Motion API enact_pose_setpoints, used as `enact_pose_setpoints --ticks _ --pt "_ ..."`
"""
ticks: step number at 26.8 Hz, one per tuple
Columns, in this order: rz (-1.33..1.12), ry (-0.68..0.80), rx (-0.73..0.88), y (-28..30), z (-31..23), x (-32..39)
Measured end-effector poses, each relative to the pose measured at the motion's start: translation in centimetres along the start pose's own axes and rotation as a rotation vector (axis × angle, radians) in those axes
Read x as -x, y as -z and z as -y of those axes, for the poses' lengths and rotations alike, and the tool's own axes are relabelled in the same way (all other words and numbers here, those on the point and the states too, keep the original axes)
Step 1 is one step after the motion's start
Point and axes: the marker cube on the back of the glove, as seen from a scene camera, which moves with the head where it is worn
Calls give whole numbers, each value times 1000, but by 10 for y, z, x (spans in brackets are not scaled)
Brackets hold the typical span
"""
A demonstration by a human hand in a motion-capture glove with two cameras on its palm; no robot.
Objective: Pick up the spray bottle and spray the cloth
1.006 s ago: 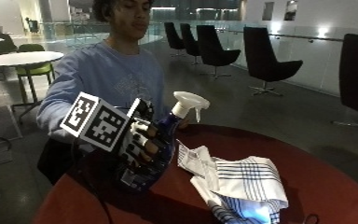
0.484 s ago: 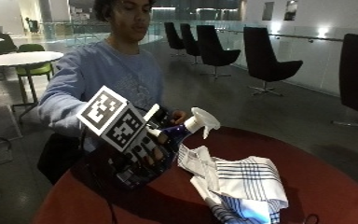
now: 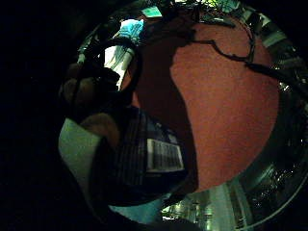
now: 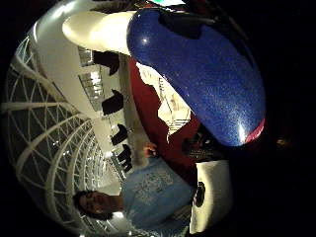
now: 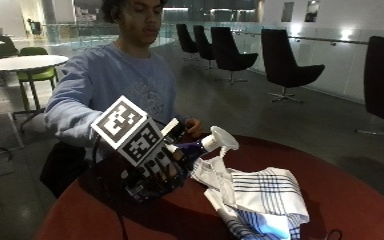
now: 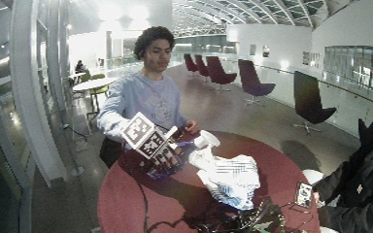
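Spray bottle [image 5: 191, 149] is off the red round tabletop [image 5: 352, 190], tilted so its white nozzle head [image 5: 218, 141] points right, over the near-left edge of the cloth [image 5: 262, 195]. Largest first: the one tabletop has open red surface at its left and far right, with its curved rim running round the far side behind the cloth. One cloth, white with dark blue check lines, lies crumpled in the middle of the tabletop and trails toward the near edge. One bottle, with a dark blue body, fills much of the thumb-side palm view [image 4: 207, 74], and its barcode label shows in the little-finger-side view [image 3: 163, 154]. The gloved right hand [image 5: 162, 167] has its grip curled round the bottle's body, left of the nozzle. The person's bare left hand [image 5: 193, 126] sits just behind the bottle, at the tabletop's far-left rim; whether it touches the bottle I cannot tell.
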Motion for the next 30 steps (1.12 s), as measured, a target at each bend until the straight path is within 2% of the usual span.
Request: enact_pose_setpoints --ticks 30 --pt "-69 -14 25 -5 -6 6"
